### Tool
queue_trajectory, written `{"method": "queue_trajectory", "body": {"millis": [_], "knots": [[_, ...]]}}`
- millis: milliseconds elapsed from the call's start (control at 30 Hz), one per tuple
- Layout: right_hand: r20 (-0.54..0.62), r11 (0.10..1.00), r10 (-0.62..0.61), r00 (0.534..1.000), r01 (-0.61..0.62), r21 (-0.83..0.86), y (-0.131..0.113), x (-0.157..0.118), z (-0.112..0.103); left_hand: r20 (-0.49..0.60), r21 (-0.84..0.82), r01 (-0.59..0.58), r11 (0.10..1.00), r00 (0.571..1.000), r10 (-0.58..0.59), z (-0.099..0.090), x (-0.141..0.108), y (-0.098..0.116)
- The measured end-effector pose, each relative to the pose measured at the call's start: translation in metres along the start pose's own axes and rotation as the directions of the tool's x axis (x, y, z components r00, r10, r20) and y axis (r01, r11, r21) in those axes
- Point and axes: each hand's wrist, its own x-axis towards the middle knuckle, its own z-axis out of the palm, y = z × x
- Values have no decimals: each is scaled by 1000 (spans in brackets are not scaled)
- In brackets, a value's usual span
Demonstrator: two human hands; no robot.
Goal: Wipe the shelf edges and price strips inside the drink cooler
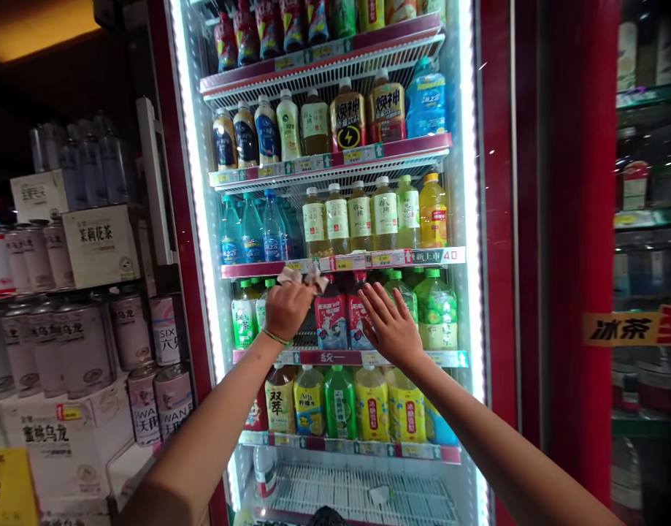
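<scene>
Lit drinks cooler (pixel 467 219) spans mid-frame; I log left hand (pixel 288 312) closed on a crumpled pale wad (pixel 290 276) at centre, held near a shelf edge (pixel 258 270), right hand (pixel 393 326) open by red-labelled bottles (pixel 331 321), and judge that any shift calls for bottle clearance.

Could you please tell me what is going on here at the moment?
A person is reaching with both hands into a lit drinks cooler. The left hand holds a pale, crumpled cloth or tissue just below a shelf's price strip. The right hand is open, fingers spread, in front of the red-labelled bottles; whether it touches them is unclear. The bottles stand in a row.
</scene>
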Motion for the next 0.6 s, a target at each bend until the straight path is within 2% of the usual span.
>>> {"method": "queue_trajectory", "body": {"millis": [67, 100, 133, 200, 267, 333, 400, 433, 467, 533, 600], "knots": [[-1, 1000, 3, 1000, -3, 5, 0, 0, 0, -131, 30, 161, 987, 979, -156, 1, 3, 3], [-1, 1000, 6, 1000, -6, 8, 0, 0, 0, -139, 14, 177, 984, 975, -174, 2, 3, 6], [1, 1000, 8, 1000, -8, 10, -1, 0, 0, -105, -15, 137, 990, 985, -138, 3, 3, 8], [2, 1000, 11, 1000, -11, 13, -1, 0, -1, 10, -82, -17, 997, 1000, 18, 3, 2, 12], [3, 1000, 9, 1000, -9, 13, -1, 0, -1, 36, -88, -102, 991, 994, 106, 2, 4, 10], [7, 1000, 5, 1000, -5, 5, -1, 1, -1, -71, -25, -24, 999, 997, 22, 3, 9, 7], [9, 1000, 3, 1000, -3, -10, -1, 1, -2, -200, 14, 107, 994, 975, -102, 5, 13, 7], [8, 1000, 1, 1000, -1, -17, -1, 1, -2, -220, 15, 126, 992, 968, -120, 7, 14, 9], [6, 1000, -3, 1000, 3, -23, -1, 1, -2, -201, 8, 98, 995, 975, -95, 8, 14, 12], [-1, 1000, -9, 1000, 9, -29, -1, 1, -2, -89, -25, -66, 998, 994, 64, 9, 13, 17], [-5, 1000, -9, 1000, 8, -29, -1, 1, -2, 1, -69, -196, 978, 981, 196, 8, 14, 17]]}}
